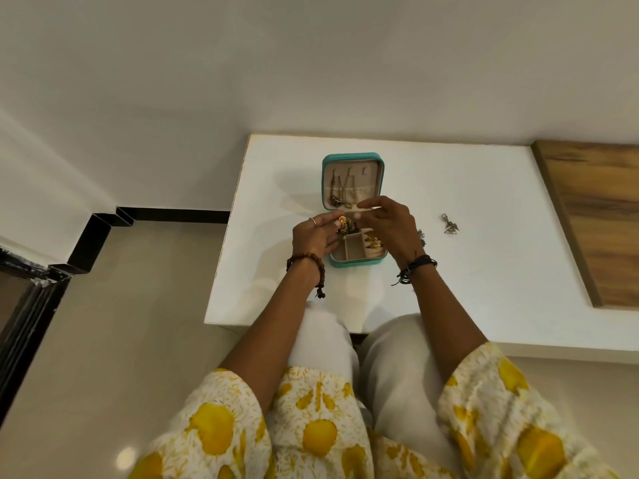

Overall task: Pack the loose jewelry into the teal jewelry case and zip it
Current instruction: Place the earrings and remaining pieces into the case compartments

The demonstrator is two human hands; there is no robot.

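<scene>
We see the open jewelry case [352, 209] on the table [484, 271] — both hands above its tray, loose earrings [449, 224] well to its right, necklaces hanging in its raised lid.

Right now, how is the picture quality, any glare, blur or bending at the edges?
Head view: wide-angle bending curves the white table edges; soft, even light with faint shadows left of the open teal jewelry case; a glare spot on the glossy floor tile at lower left; small jewelry in the left hand and right hand looks soft, detail unclear.
</scene>
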